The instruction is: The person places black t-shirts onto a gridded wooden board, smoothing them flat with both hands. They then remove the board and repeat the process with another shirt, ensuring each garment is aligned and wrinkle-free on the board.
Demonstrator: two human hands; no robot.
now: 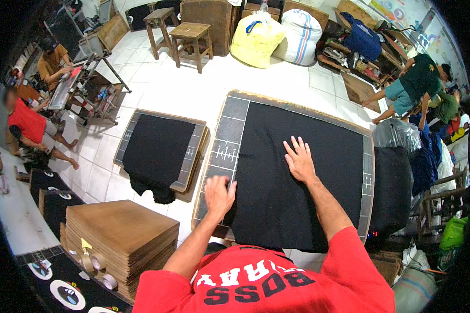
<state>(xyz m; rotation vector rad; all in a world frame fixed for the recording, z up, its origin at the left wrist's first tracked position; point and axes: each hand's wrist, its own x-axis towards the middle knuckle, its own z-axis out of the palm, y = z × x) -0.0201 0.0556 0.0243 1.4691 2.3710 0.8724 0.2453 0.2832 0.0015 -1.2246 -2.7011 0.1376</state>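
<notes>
Your large black cloth [277, 198] lies across the broad dark board with white grid lines and a worn wooden rim [227, 128], right in front of you. Its left edge runs inside the board's left side, leaving a ruled strip showing; another strip shows along the right. At the near end the cloth reaches your red shirt [292, 281]. Your right hand [300, 163] lies flat on the cloth, palm down, fingers spread, gripping nothing. Your left hand [220, 197] is at the cloth's left edge, fingers partly curled; you cannot tell from here whether it pinches any fabric.

To your left, a strip of glossy white tiled floor [102, 180] shows beside the smaller framed board [193, 148], whose black cloth piece [159, 143] droops in a ragged fold over the near edge. More tile stretches on the far side, up to two square wooden stools [190, 34] and a bulging pale yellow sack [256, 41]. Near left, the square-cornered stack of brown boards [122, 224] shows layered edges. Close on the right stands a black fabric-covered block [391, 188], with crinkled clear plastic [397, 134] beyond it.
</notes>
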